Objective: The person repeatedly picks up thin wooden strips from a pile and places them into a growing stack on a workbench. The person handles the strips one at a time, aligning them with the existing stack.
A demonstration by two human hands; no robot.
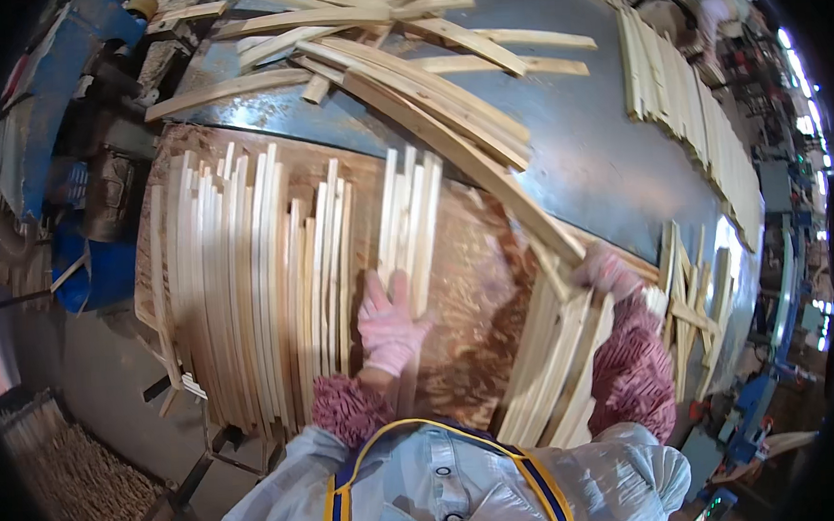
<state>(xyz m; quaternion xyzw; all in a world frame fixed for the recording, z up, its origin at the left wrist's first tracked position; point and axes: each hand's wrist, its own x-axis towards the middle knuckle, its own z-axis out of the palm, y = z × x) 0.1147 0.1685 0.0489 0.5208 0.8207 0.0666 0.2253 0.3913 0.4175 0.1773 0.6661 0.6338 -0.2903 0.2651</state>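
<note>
My left hand (391,329), in a pale pink glove, lies with fingers apart on a small group of narrow wooden strips (409,211). To its left, many more strips (228,291) lie side by side on a worn wooden board (470,328). My right hand (607,273), gloved too and slightly blurred, is closed around the near end of a long wooden strip (468,155). That strip slants away across the metal tabletop. Under and beside my right forearm lies a stack of wider wooden slats (556,359), partly hidden by the sleeve.
Loose strips (376,15) lie crossed on the metal table (581,146). A row of slats (685,119) lines its far right side, with a small jumbled pile (692,310) nearer. Machinery (112,184) and a blue container (81,271) stand left. Another person (715,18) is at upper right.
</note>
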